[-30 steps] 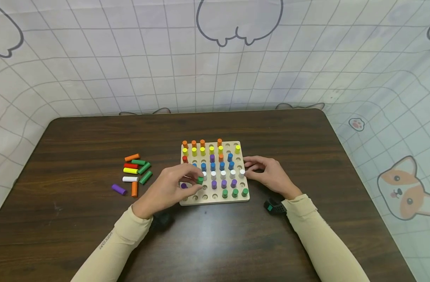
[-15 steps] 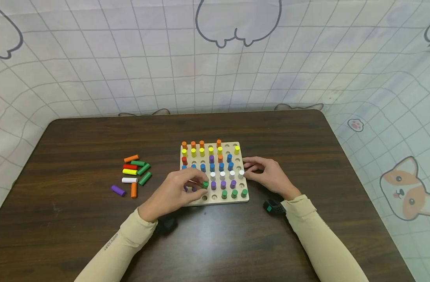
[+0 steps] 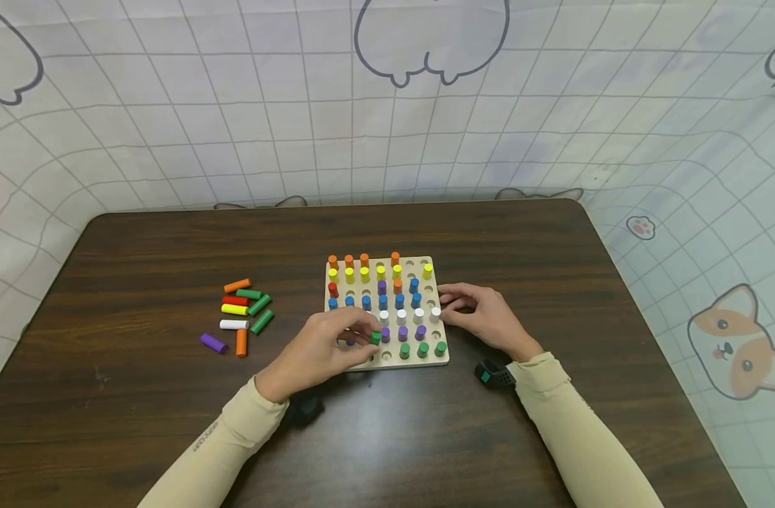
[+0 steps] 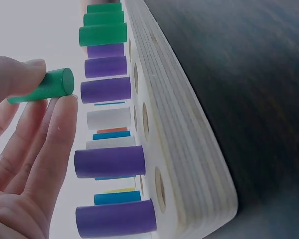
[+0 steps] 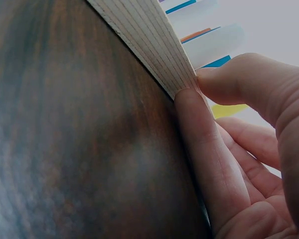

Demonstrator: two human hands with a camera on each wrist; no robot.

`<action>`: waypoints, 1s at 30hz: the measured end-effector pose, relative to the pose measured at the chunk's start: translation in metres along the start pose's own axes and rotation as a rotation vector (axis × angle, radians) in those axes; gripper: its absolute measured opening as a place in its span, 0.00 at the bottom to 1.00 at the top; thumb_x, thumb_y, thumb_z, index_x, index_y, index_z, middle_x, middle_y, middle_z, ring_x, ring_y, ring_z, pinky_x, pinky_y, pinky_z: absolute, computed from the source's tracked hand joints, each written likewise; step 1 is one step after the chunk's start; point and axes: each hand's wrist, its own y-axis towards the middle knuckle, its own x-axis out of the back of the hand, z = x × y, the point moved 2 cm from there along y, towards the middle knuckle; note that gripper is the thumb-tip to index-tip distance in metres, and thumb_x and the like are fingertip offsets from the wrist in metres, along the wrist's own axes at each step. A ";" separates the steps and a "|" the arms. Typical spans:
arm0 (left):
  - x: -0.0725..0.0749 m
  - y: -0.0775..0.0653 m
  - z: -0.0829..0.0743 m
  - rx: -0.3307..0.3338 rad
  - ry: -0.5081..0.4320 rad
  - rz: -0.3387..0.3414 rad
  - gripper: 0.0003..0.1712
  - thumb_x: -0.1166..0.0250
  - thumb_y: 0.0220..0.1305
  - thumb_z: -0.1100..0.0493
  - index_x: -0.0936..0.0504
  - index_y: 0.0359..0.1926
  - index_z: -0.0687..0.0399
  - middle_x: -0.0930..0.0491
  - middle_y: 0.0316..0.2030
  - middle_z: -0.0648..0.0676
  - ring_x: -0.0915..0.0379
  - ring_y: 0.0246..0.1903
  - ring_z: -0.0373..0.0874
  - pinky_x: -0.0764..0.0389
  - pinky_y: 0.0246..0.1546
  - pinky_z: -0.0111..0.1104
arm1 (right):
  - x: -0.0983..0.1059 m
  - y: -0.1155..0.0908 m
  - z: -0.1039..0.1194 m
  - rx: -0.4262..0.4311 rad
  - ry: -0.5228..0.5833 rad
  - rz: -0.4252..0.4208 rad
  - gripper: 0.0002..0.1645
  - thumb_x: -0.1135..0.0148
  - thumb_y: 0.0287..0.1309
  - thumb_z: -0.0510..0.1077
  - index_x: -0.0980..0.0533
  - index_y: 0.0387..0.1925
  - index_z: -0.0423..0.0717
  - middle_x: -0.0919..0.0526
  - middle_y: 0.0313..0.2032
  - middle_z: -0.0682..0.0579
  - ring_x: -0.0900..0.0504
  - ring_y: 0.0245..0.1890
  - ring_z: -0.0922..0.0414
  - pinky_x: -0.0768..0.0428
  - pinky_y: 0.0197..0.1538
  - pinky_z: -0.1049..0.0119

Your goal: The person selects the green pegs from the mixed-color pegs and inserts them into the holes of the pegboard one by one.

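My left hand point(image 3: 326, 346) pinches a green peg point(image 4: 57, 83) between thumb and fingers, over the front part of the wooden pegboard point(image 3: 419, 361). In the left wrist view the peg is apart from the board, level with the purple pegs point(image 4: 109, 162) and with open holes point(image 4: 160, 189) showing nearby. Three green pegs point(image 3: 422, 349) stand in the front row at the right. My right hand point(image 3: 485, 316) grips the board's right edge, thumb at the upper rim and a finger point(image 5: 197, 119) against the layered side. The left hand covers part of the board's left front.
Loose pegs lie left of the board on the dark wooden table point(image 3: 139, 423), among them a purple peg point(image 3: 213, 343), a white peg point(image 3: 233, 324) and an orange peg point(image 3: 242, 343). A black wrist strap point(image 3: 495, 373) shows by the right sleeve. A grid-patterned cloth point(image 3: 266, 127) hangs behind.
My left hand has moved right and slightly toward the front with the green peg, uncovering blue pegs at the board's left. The right hand has stayed at the board's edge.
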 end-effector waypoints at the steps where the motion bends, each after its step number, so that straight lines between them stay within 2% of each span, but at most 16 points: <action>1: 0.000 0.000 0.000 -0.001 -0.004 -0.001 0.15 0.24 0.61 0.62 0.16 0.48 0.52 0.13 0.41 0.49 0.14 0.39 0.36 0.09 0.42 0.35 | 0.000 0.000 0.000 -0.001 0.001 0.001 0.30 0.28 0.63 0.51 0.22 0.65 0.51 0.12 0.53 0.51 0.12 0.47 0.59 0.17 0.55 0.60; 15: -0.008 0.002 -0.003 -0.006 -0.045 0.021 0.16 0.24 0.60 0.64 0.17 0.47 0.53 0.13 0.43 0.50 0.13 0.40 0.35 0.12 0.45 0.24 | 0.001 -0.001 0.002 0.003 -0.003 0.002 0.30 0.29 0.63 0.51 0.22 0.65 0.51 0.12 0.53 0.51 0.12 0.47 0.59 0.17 0.55 0.61; 30: -0.014 0.002 -0.002 0.014 -0.039 0.089 0.14 0.25 0.63 0.63 0.18 0.48 0.54 0.13 0.43 0.51 0.12 0.41 0.38 0.11 0.45 0.25 | 0.001 -0.002 0.004 -0.003 -0.003 0.005 0.29 0.29 0.63 0.51 0.22 0.65 0.51 0.12 0.53 0.51 0.12 0.47 0.58 0.17 0.54 0.63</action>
